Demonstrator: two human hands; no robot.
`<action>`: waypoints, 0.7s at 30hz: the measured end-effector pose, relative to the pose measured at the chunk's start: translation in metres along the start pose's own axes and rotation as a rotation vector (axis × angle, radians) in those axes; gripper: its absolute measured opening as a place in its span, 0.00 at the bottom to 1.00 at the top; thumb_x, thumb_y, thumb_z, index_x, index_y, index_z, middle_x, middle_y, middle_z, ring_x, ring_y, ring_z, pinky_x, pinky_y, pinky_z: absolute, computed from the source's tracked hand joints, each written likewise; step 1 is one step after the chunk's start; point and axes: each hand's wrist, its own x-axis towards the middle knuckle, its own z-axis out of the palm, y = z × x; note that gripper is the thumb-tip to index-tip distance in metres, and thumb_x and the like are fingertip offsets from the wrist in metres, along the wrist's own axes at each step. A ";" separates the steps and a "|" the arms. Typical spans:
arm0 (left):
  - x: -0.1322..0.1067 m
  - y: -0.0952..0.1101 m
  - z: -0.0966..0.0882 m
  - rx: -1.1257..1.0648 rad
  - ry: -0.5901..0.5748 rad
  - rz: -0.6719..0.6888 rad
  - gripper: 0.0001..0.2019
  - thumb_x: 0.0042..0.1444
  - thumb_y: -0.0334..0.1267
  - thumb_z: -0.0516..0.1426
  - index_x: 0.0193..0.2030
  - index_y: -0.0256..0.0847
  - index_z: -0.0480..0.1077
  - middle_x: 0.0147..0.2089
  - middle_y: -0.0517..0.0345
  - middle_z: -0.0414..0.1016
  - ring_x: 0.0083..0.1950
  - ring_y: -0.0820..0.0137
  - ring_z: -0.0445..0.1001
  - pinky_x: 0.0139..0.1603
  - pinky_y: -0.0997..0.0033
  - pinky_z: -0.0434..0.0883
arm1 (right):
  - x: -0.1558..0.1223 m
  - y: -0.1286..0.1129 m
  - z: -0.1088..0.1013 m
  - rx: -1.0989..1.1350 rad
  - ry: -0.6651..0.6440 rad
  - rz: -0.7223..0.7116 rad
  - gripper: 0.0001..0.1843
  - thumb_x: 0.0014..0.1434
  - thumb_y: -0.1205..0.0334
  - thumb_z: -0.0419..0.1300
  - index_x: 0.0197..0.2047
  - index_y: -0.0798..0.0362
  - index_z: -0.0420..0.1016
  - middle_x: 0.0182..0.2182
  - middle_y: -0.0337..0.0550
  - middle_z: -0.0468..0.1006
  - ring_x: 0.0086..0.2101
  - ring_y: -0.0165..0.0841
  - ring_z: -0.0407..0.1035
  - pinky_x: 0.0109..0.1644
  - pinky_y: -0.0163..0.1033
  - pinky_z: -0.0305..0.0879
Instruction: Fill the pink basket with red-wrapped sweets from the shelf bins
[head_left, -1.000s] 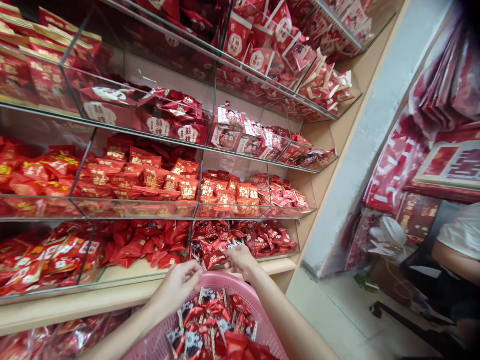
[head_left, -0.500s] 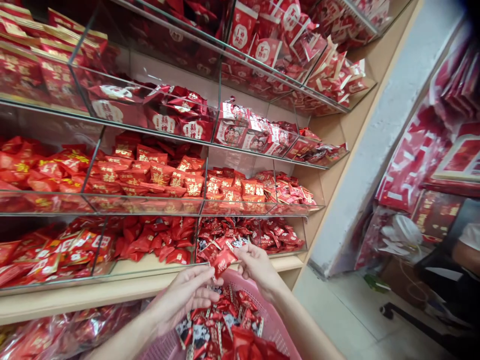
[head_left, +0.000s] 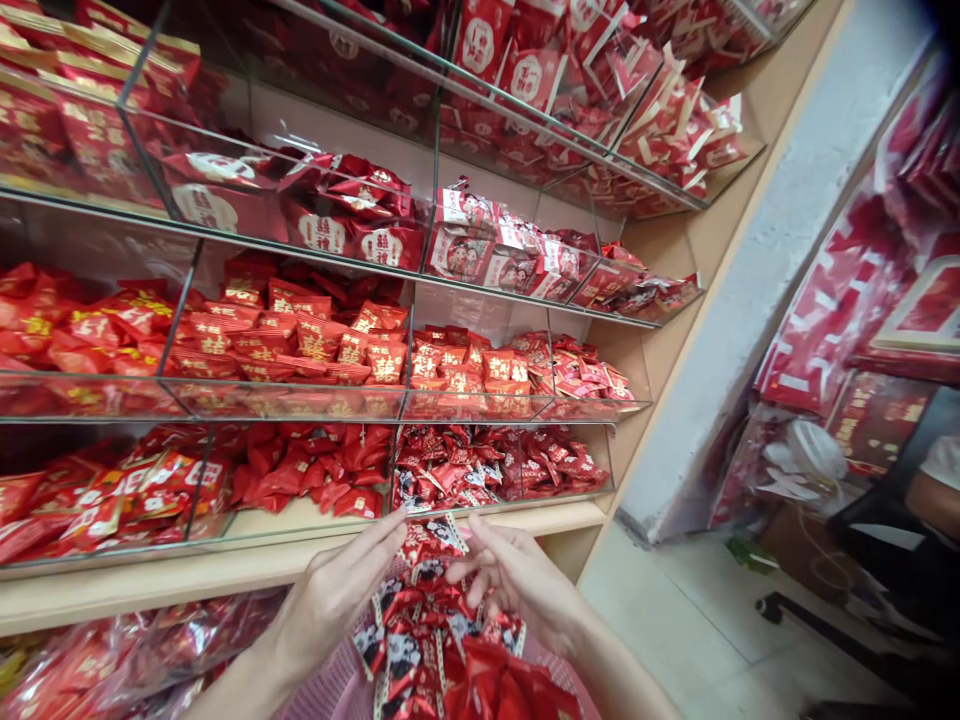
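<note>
My left hand [head_left: 330,600] is over the left side of the pink basket [head_left: 330,685], its fingers stretched out together and beside a heap of small red candy packets [head_left: 424,640]. On the heap's right side is my right hand [head_left: 521,585], thumb and fingers apart, the fingers bent over the packets. Some packets are red with black-and-white prints and pale edges. Plain glossy red packets [head_left: 510,685] lie at the near side of the basket. Whether either palm touches a packet is hidden.
Ahead, a wooden shelf unit [head_left: 300,570] has clear-walled compartments of red packets. The lowest row includes a compartment of matching printed packets [head_left: 446,465]. Clear bags [head_left: 135,650] lie under the shelf. At right are a chair leg [head_left: 817,640] and a person's arm [head_left: 934,505].
The single red packet held between my hands is no longer distinguishable there. My hands have moved apart and now flank the heap in the basket. The view has shifted slightly.
</note>
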 end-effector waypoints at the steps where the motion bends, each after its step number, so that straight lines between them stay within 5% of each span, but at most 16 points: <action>1: -0.003 -0.002 -0.001 0.031 -0.023 0.027 0.22 0.59 0.25 0.48 0.60 0.38 0.60 0.60 0.45 0.67 0.55 0.68 0.70 0.54 0.72 0.68 | -0.001 0.003 0.001 0.020 -0.043 0.010 0.21 0.52 0.44 0.59 0.34 0.57 0.68 0.28 0.47 0.78 0.18 0.24 0.68 0.15 0.24 0.57; 4: -0.006 -0.002 -0.001 0.014 -0.037 0.045 0.24 0.59 0.24 0.48 0.62 0.41 0.57 0.61 0.46 0.64 0.57 0.67 0.68 0.55 0.72 0.68 | -0.002 0.010 0.002 0.063 -0.089 -0.018 0.18 0.51 0.50 0.62 0.35 0.58 0.70 0.29 0.48 0.79 0.19 0.22 0.68 0.17 0.22 0.57; 6: -0.006 0.002 0.002 -0.083 -0.012 -0.084 0.23 0.58 0.26 0.49 0.60 0.44 0.60 0.61 0.49 0.65 0.58 0.66 0.67 0.56 0.70 0.67 | -0.002 0.013 0.002 0.070 -0.053 -0.081 0.16 0.51 0.52 0.63 0.32 0.59 0.70 0.28 0.47 0.78 0.19 0.21 0.67 0.18 0.22 0.57; 10: 0.005 0.019 0.012 -0.627 0.085 -0.825 0.17 0.58 0.39 0.52 0.54 0.41 0.64 0.53 0.48 0.73 0.49 0.64 0.75 0.48 0.64 0.73 | -0.002 0.014 0.002 0.046 0.103 -0.208 0.18 0.50 0.50 0.63 0.29 0.58 0.69 0.21 0.41 0.76 0.17 0.21 0.63 0.18 0.24 0.56; 13: 0.015 0.037 0.014 -1.017 -0.069 -1.188 0.18 0.57 0.49 0.50 0.40 0.35 0.70 0.39 0.47 0.79 0.37 0.65 0.78 0.40 0.65 0.74 | -0.005 0.016 0.008 -0.043 0.188 -0.262 0.20 0.50 0.47 0.62 0.29 0.57 0.68 0.15 0.37 0.72 0.14 0.22 0.59 0.17 0.26 0.55; 16: 0.024 0.051 0.009 -1.099 -0.152 -1.185 0.16 0.54 0.49 0.54 0.33 0.35 0.70 0.30 0.54 0.77 0.30 0.70 0.75 0.34 0.72 0.71 | -0.009 0.021 0.015 -0.123 0.220 -0.293 0.21 0.49 0.44 0.60 0.28 0.57 0.68 0.13 0.36 0.71 0.13 0.23 0.58 0.16 0.28 0.54; 21: 0.029 0.057 0.003 -1.142 -0.178 -1.092 0.14 0.54 0.47 0.55 0.33 0.36 0.71 0.33 0.54 0.78 0.29 0.72 0.74 0.33 0.73 0.69 | -0.012 0.028 0.013 -0.145 0.246 -0.321 0.21 0.50 0.43 0.59 0.28 0.55 0.67 0.14 0.36 0.70 0.14 0.25 0.60 0.18 0.29 0.55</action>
